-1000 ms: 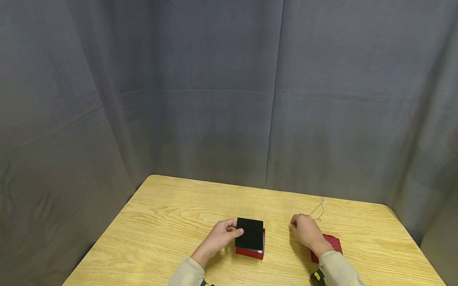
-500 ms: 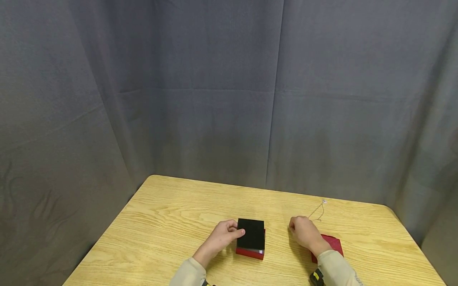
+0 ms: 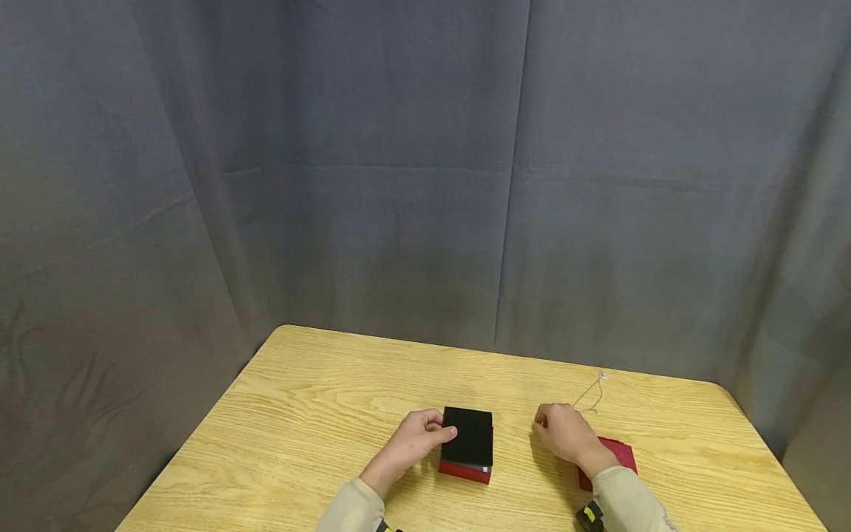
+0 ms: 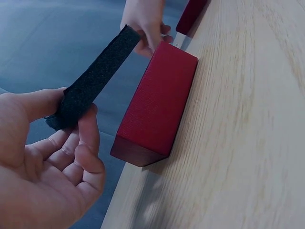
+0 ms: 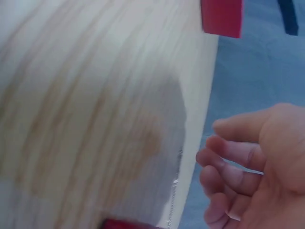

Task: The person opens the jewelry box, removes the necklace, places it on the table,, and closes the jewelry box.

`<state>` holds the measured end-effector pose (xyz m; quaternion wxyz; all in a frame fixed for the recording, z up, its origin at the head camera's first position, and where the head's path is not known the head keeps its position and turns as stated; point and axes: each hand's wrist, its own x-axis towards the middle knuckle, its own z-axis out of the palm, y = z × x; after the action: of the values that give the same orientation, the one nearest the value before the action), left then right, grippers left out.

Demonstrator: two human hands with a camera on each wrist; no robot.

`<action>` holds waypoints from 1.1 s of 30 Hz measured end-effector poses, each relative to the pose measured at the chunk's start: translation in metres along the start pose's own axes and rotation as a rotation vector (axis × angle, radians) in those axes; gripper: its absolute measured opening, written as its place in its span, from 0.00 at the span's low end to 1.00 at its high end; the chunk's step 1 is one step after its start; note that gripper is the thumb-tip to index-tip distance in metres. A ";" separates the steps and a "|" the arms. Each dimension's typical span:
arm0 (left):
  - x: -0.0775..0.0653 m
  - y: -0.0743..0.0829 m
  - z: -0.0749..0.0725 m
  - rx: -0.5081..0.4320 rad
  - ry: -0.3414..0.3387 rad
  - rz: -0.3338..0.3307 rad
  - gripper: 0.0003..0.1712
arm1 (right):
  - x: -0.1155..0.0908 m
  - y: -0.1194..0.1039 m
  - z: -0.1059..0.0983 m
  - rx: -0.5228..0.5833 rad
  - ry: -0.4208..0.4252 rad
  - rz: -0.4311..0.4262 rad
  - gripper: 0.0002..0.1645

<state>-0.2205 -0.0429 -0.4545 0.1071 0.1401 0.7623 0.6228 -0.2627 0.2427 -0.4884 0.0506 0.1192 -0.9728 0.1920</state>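
Observation:
My left hand (image 3: pixel 415 441) pinches a thin black foam pad (image 3: pixel 470 434) between thumb and fingers. The pad hovers just above a small red box (image 3: pixel 464 472), covering most of its top from the head view. A gap between pad (image 4: pixel 95 74) and box (image 4: pixel 159 102) shows in the left wrist view. To the right, my right hand (image 3: pixel 565 431) is just over the table, its fingers (image 5: pixel 238 160) loosely bent with nothing between them. Beyond it lies a fine chain necklace (image 3: pixel 600 389) with a small white tag.
A second red box piece (image 3: pixel 620 452) lies on the wooden table (image 3: pixel 346 369), partly hidden under my right wrist. Grey curtains (image 3: pixel 399 185) hang behind the table's far edge and along its left side.
My left hand and the black foam pad have shifted slightly right over the box. My right hand has drifted a little left; the necklace lies where it was.

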 end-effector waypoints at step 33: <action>0.018 -0.030 0.003 0.016 -0.041 -0.014 0.10 | -0.005 -0.059 -0.009 0.486 -0.073 0.021 0.18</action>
<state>-0.2389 -0.0390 -0.4841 0.1258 0.1481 0.7659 0.6129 -0.2425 0.1942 -0.4596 -0.0168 0.1244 -0.9004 0.4166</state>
